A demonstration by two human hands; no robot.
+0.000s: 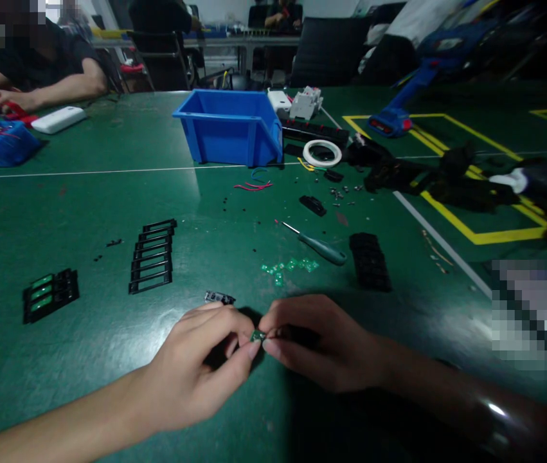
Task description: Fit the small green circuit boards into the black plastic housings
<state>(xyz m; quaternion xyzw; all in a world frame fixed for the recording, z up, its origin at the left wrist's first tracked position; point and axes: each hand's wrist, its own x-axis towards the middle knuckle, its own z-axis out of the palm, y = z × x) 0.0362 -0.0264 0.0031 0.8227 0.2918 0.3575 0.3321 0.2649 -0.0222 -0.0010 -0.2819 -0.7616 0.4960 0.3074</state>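
Between the fingertips of both hands is a small green circuit board. My left hand pinches its left side, thumb against forefinger. From the other side my right hand pinches at its right edge. Just beyond the left knuckles lies a small black part with silvery bits. Several tiny green boards lie scattered beyond my hands. Past them rests a screwdriver with a dark green handle. A black ladder-shaped frame and a black holder with green pieces are on the left.
A blue bin stands at the back, near a roll of white tape and loose screws. A black ribbed part lies to the right. A blue power tool is at the back right. Another person's arms rest on the table's far left.
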